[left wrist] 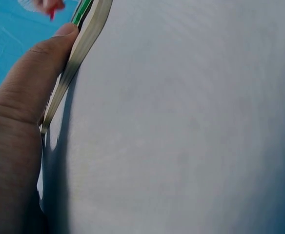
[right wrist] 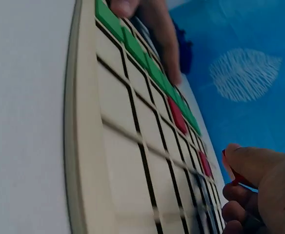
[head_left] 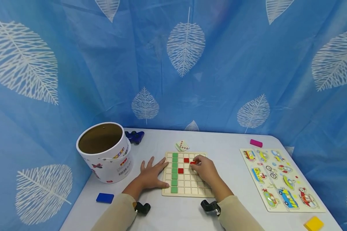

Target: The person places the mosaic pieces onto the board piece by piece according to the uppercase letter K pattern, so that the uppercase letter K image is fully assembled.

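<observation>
A wooden grid board (head_left: 188,195) lies on the white table, with a column of green square tiles (head_left: 174,176) near its left side. Two red tiles, one lower (head_left: 180,171) and one higher (head_left: 186,160), sit in cells right of that column. My right hand (head_left: 206,169) pinches another red tile (right wrist: 237,178) between thumb and fingers, close over the board's upper right part. At the board's left edge, my left hand (head_left: 151,176) lies spread with straight fingers. Its thumb (left wrist: 47,58) touches the rim in the left wrist view.
A small pattern card (head_left: 182,146) lies behind the board. To the left stand a white bucket (head_left: 111,166), a blue game controller (head_left: 136,137) and a blue block (head_left: 105,198). On the right are a vehicle puzzle board (head_left: 273,202), a magenta block (head_left: 256,143) and a yellow block (head_left: 313,223).
</observation>
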A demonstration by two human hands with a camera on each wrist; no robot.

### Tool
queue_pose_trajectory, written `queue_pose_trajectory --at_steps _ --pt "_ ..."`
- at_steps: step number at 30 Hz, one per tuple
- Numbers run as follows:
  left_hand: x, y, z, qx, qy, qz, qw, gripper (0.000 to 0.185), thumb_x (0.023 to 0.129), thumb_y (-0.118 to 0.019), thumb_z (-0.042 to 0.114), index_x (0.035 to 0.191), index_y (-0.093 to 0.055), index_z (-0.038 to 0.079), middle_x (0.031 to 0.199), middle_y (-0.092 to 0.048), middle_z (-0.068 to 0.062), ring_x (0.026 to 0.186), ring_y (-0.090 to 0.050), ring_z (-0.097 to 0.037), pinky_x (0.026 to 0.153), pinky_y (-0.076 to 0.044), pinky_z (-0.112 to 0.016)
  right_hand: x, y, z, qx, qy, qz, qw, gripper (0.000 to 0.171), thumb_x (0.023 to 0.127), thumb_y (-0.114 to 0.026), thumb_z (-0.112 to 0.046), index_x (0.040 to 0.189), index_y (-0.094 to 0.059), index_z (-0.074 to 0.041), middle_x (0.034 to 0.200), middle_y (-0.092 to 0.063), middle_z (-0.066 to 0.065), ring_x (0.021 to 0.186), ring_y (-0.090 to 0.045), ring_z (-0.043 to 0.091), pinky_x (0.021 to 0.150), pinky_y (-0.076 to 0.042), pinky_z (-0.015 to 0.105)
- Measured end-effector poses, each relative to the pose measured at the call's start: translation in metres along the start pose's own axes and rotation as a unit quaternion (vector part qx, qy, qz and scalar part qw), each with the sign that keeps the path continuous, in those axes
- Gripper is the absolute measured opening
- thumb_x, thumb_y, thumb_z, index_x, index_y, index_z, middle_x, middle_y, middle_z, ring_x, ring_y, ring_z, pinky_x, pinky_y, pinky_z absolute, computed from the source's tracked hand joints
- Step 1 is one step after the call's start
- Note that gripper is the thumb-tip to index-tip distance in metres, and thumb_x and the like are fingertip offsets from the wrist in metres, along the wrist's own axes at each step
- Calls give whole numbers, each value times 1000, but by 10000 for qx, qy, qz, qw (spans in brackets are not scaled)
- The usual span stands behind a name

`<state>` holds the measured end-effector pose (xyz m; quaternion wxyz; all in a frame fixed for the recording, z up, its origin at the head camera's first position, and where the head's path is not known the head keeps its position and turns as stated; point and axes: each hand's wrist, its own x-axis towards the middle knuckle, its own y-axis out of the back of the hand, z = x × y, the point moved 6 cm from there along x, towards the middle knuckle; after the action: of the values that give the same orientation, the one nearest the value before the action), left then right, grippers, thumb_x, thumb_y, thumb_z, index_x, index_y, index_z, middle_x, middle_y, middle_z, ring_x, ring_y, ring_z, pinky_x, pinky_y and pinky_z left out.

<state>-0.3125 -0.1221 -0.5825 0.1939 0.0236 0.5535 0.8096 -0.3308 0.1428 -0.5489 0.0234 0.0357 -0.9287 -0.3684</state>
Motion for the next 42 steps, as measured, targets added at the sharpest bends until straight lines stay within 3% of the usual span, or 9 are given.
queue_pose_trajectory --at_steps 5,10,24,27,31,34,36,42 --pt "-1 -2 0 32 -29 -7 10000 113 69 -74 87 163 -38 35 175 -22 8 161 -2 -47 119 5 -80 7 -28 -14 -405 253 -100 9988 20 89 -85 -24 99 -70 -15 95 -68 -1 88 -61 18 79 -54 39" --pt "0 -1 1 27 -48 1 10000 114 68 -73 87 163 -38 35 175 -22 8 161 -3 -48 118 5 -80 10 -35 -15 -873 259 65 9958 19 87 -87 -24 91 -70 -18 92 -59 1 83 -52 17 73 -48 32" --pt "-1 4 4 60 -71 52 9999 112 69 -74 86 162 -39 35 175 -23 8 161 -4 -48 118 4 -80 16 -29 -16 -504 175 -354 9979 14 91 -82 -19 92 -69 -17 87 -61 -1 78 -53 17 68 -45 34" --pt "-1 1 2 72 -52 35 10000 113 68 -73 87 163 -38 36 175 -23 8 161 -3 -48 118 4 -80 21 -30 -16 -421 108 -292 9986 14 92 -80 -20 100 -71 -13 89 -62 1 78 -53 18 69 -47 35" --pt "-1 -1 0 43 -24 29 10000 113 68 -73 88 162 -38 36 175 -23 8 161 -2 -47 118 5 -80 29 -34 -17 -749 83 -192 9970 30 95 -78 -24 122 -74 -10 103 -63 7 87 -54 19 77 -52 38" --pt "-1 0 1 -1 -35 41 10000 113 68 -73 87 162 -38 35 175 -23 7 161 -2 -47 118 6 -80 32 -36 -17 -960 59 -189 9952 32 95 -78 -24 124 -75 -11 109 -63 10 91 -55 21 84 -54 40" --pt "-1 0 1 4 -48 54 10000 113 69 -73 87 163 -38 36 175 -23 7 161 -2 -47 118 6 -80 33 -35 -17 -881 26 -189 9959 28 95 -78 -23 120 -75 -11 110 -63 10 92 -57 21 86 -55 41" --pt "0 -1 2 26 -61 86 9999 113 68 -73 87 162 -38 36 175 -24 8 161 -3 -47 118 5 -80 38 -19 -6 15 -113 -72 9999 7 101 -69 -15 107 -70 -11 105 -69 6 93 -62 22 81 -54 43"
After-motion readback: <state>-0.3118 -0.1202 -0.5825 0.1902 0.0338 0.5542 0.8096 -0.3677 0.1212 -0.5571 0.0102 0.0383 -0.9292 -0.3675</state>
